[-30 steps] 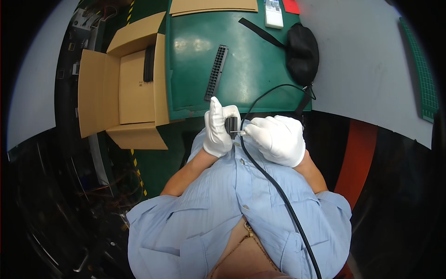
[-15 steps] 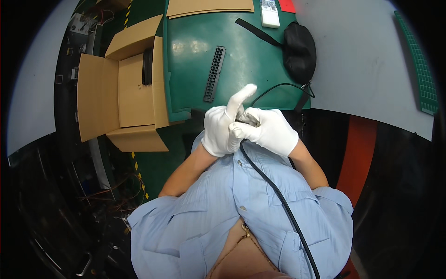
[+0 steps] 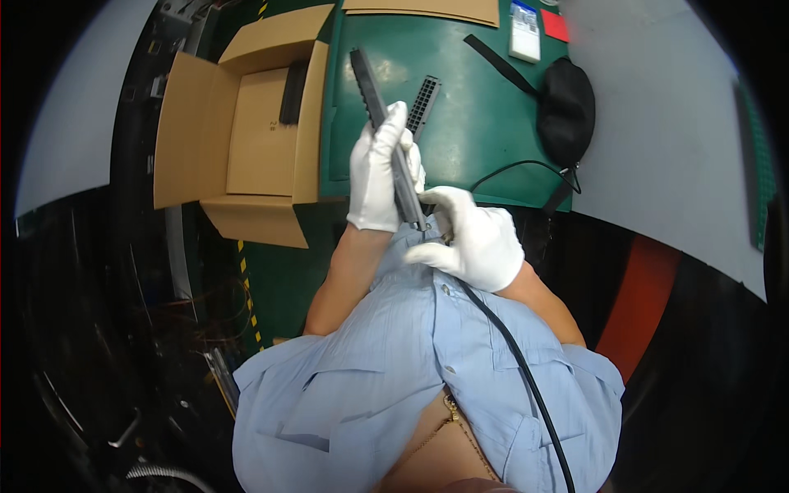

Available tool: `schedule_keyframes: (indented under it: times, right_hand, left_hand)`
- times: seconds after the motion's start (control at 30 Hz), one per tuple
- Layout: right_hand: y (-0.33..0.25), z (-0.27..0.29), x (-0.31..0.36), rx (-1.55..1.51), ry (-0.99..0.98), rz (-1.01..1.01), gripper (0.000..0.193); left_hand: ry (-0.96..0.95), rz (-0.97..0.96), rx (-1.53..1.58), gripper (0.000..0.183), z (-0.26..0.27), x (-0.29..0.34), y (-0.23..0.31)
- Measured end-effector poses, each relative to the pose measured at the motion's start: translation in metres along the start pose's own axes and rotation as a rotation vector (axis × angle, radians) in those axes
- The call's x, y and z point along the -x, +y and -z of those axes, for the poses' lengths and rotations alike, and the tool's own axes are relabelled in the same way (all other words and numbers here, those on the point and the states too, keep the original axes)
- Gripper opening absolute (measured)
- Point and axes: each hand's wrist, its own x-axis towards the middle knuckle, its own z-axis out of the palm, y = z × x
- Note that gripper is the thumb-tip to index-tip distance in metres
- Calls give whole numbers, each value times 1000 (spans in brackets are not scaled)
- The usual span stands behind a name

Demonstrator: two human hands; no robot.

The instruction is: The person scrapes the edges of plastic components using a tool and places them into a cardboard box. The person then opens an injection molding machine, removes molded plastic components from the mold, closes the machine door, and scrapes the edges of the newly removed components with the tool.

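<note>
My left hand (image 3: pixel 374 177), in a white glove, grips a long narrow black plastic strip (image 3: pixel 366 82) with a ridged edge. The strip slants from the upper left down toward my chest. Beside its lower end is my right hand (image 3: pixel 481 242), also gloved, with thumb and curved fingers apart. I see no object in the right hand, though its inner side is partly hidden. Behind my left hand, a black slotted strip (image 3: pixel 425 103) lies on the green table mat (image 3: pixel 485 123). A black cable (image 3: pixel 518 353) runs down my shirt from beneath the right hand.
An open cardboard box (image 3: pixel 185 135) stands left of the table, with dark strips (image 3: pixel 293 92) inside. A black pouch (image 3: pixel 567 111) with a strap lies at the table's right. Farther back are a white-and-blue pack (image 3: pixel 524 33), a red piece (image 3: pixel 555 26) and flat cardboard (image 3: pixel 423 8).
The hands, together before, have separated. My left hand has risen, and a black strip now shows in it. My right hand has spread its thumb and fingers. The whole view has shifted.
</note>
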Motion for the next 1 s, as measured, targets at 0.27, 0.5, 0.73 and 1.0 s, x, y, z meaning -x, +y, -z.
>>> schedule_keyframes:
  times: [0.27,0.5,0.73,1.0]
  right_hand:
    - [32,-5,-16,43,211,388,22]
    - [27,1,-4,291,86,523,21]
    - [25,-1,12,259,-7,555,23]
    - [25,0,18,178,82,518,23]
  left_hand:
    - [-56,83,-151,67,3,5,-1]
    - [-81,90,-178,64,0,6,2]
    - [-56,141,-155,63,-1,3,1]
    - [-89,124,-192,62,1,4,-5]
